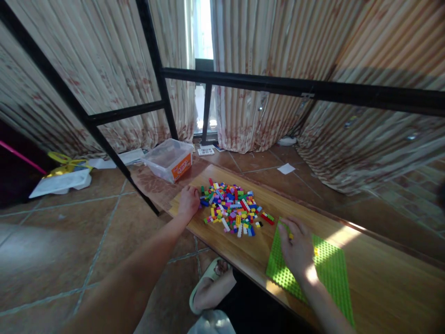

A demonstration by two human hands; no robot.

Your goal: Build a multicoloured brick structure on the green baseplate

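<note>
My left hand (189, 200) rests at the left edge of a pile of toy building bricks (231, 206), its fingers curled closed; whatever they hold, if anything, is hidden. The loose bricks are red, blue, yellow, white, green, pink and other colours, spread over a wooden table (382, 260). Over the far left part of a green studded baseplate (332, 273) is my right hand (298, 243). A small yellow brick (291, 236) shows between its thumb and fingers. Just right of that hand, another yellow brick (316, 251) is on the baseplate, partly covered.
Beyond the table's left end stands a clear plastic box (168, 160) with an orange label. A black metal frame (243, 78) crosses in front of the patterned curtains (250, 120). Papers (286, 169) lie on the tiled floor. My slippered foot (210, 278) is below the table's near edge.
</note>
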